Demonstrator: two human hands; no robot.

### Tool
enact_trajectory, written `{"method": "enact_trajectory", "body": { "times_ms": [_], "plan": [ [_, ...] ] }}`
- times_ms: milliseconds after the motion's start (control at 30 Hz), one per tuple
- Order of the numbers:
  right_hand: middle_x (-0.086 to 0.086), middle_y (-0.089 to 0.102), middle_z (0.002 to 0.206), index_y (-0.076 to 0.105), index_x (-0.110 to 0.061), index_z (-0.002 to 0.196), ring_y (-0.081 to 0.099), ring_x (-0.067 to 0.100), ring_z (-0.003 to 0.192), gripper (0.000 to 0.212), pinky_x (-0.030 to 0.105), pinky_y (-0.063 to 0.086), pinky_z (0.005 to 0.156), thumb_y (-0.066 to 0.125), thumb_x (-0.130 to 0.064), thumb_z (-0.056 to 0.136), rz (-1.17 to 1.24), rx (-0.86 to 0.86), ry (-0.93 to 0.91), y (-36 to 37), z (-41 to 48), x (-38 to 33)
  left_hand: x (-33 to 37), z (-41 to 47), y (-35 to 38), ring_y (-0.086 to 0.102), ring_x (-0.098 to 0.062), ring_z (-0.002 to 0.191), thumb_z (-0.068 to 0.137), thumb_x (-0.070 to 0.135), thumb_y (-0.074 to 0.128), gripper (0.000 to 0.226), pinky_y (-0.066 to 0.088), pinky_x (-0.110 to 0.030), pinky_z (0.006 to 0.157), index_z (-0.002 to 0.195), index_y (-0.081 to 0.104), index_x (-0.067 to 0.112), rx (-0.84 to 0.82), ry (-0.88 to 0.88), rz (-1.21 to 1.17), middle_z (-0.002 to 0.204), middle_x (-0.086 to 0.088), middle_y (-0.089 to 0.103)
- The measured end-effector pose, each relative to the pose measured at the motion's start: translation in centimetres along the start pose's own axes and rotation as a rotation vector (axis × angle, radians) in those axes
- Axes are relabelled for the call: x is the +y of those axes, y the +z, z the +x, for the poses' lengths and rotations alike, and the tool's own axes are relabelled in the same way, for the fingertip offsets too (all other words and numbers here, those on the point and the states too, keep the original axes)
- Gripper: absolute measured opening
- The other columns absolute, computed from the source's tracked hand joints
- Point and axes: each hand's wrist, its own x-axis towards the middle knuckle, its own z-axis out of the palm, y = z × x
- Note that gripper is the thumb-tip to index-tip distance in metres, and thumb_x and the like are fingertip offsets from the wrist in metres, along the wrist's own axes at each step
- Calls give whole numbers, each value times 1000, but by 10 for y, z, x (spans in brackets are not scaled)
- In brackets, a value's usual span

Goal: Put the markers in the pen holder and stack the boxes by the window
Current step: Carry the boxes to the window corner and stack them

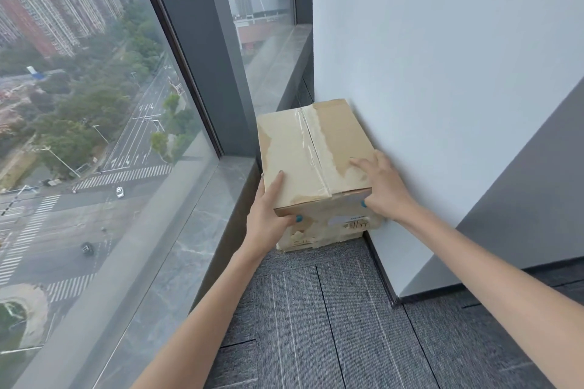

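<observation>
A taped brown cardboard box [311, 148] sits in the corner between the window sill and the white wall. It seems to rest on another torn box [328, 230] whose front shows below it, down on the carpet. My left hand [268, 215] grips the upper box's near left corner, fingers on the top, thumb on the front. At the near right corner my right hand [384, 189] holds the box the same way, fingers spread over the top. No markers or pen holder are in view.
A grey stone window sill [177, 262] runs along the left under the tall glass. The white wall [442, 73] closes the right side, with a dark baseboard. Grey striped carpet [331, 325] covers the floor in front of the boxes.
</observation>
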Motion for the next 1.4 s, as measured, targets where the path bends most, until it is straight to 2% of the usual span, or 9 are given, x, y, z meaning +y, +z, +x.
{"method": "enact_trajectory", "body": {
  "times_ms": [67, 233, 433, 567, 767, 1000, 1200, 1300, 1400],
  "plan": [
    [16, 9, 157, 36, -29, 144, 28, 42, 134, 87, 40, 33, 108, 49, 14, 69, -14, 30, -5, -5, 5, 0, 2, 6, 2, 32, -10, 139, 69, 10, 80, 96, 34, -35, 113, 147, 31, 38, 13, 4, -15, 157, 12, 23],
    [13, 8, 157, 38, -30, 143, 27, 38, 133, 86, 37, 29, 107, 46, 16, 70, 2, 80, -4, -13, 26, -7, 5, 33, -1, 34, -12, 140, 62, 16, 81, 99, 34, -44, 114, 147, 33, 36, 13, -7, -34, 156, 8, 27],
    [15, 6, 157, 33, -31, 145, 29, 41, 128, 87, 40, 30, 109, 44, 14, 70, 1, 44, 13, 0, 48, -5, 8, 59, -10, 36, -12, 138, 57, 19, 78, 98, 36, -45, 112, 146, 37, 34, 4, -18, -17, 155, 13, 29],
    [15, 6, 158, 30, -31, 146, 31, 41, 125, 88, 41, 32, 108, 44, 12, 71, -51, 26, -12, 3, 56, -2, 7, 64, -5, 35, -13, 138, 62, 10, 79, 97, 34, -44, 113, 146, 37, 35, 17, -41, -8, 156, 12, 28],
    [11, 5, 159, 28, -29, 148, 32, 41, 124, 86, 39, 29, 107, 42, 11, 72, -119, 32, -45, -4, 63, -3, 4, 63, 2, 34, -16, 140, 60, 18, 76, 97, 35, -47, 112, 146, 35, 35, 49, -53, -19, 157, 9, 27],
    [9, 4, 159, 29, -30, 145, 30, 39, 125, 88, 44, 37, 104, 44, 14, 70, -111, 41, -48, 9, 54, -3, -1, 62, 0, 31, -13, 141, 53, 23, 71, 100, 36, -46, 112, 146, 35, 38, 16, -74, -44, 157, 12, 24],
    [9, 2, 160, 27, -31, 145, 28, 37, 129, 89, 42, 38, 103, 46, 12, 70, -145, 34, -57, 8, 52, -3, -5, 60, -1, 30, -12, 141, 61, 16, 74, 97, 36, -46, 112, 146, 34, 38, 14, -67, -48, 157, 10, 23],
    [9, 0, 160, 20, -32, 148, 21, 36, 138, 89, 41, 34, 108, 52, 7, 74, -235, 33, -75, 9, 48, 0, -2, 58, -1, 20, -18, 145, 72, 6, 76, 93, 27, -40, 118, 149, 29, 31, -18, -41, -3, 158, -2, 16],
    [10, 2, 160, 17, -27, 150, 10, 40, 144, 83, 43, 21, 116, 54, 3, 82, -341, 33, -89, 6, 40, -3, 3, 53, -5, 4, -25, 149, 73, 21, 78, 95, 19, -47, 119, 149, 24, 39, -22, -85, 147, 161, -9, 0]
  ]
}}
